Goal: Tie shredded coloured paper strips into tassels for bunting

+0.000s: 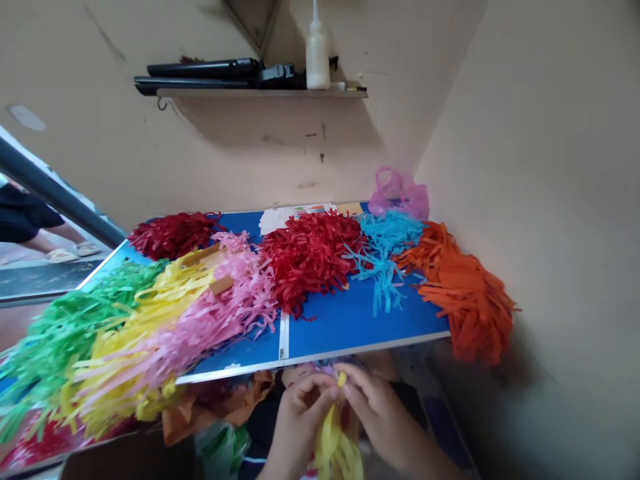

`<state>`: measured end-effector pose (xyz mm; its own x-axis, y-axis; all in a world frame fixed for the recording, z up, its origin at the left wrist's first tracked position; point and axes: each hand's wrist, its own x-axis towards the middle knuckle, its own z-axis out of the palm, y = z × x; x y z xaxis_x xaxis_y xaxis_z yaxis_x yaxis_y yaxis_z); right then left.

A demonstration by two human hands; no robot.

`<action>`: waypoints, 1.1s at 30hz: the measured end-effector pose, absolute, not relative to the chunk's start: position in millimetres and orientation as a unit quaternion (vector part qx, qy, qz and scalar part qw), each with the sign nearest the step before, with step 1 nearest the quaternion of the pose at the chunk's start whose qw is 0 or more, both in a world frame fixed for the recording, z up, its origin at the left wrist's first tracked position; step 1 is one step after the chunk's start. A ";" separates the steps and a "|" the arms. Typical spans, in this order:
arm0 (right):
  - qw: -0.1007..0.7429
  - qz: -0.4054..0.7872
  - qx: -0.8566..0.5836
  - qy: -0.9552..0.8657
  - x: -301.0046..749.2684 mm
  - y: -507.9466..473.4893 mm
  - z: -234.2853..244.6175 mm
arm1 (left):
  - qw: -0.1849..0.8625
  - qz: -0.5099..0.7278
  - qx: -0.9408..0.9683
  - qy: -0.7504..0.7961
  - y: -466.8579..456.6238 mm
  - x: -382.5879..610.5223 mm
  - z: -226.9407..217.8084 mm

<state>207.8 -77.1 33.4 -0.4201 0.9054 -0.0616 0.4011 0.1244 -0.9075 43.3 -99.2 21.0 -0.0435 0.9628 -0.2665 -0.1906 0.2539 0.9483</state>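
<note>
Just below the front edge of the blue table, my left hand and my right hand meet over a yellow paper tassel. Both hands pinch its narrow top end between thumb and fingers. Its loose strips hang down between my wrists. Nearest on the table lie a pink fringed paper bundle to the left and a red one straight ahead. The lower ends of the tassel run out of the picture.
The blue table also holds green, yellow, light blue and orange fringe bundles. A pink plastic bag sits at the back corner. Above, a wall shelf carries a white bottle. Another person's legs show at left.
</note>
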 end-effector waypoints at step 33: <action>0.346 0.520 -0.448 -0.640 207.1 -81.8 14.1 | 0.428 0.496 0.462 0.598 -106.3 55.4 20.6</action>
<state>207.1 -81.8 14.1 -0.3583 0.9333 -0.0237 0.2140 0.0575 -0.9751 55.4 -106.3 20.6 -0.2056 0.9772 -0.0534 0.1285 0.0810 0.9884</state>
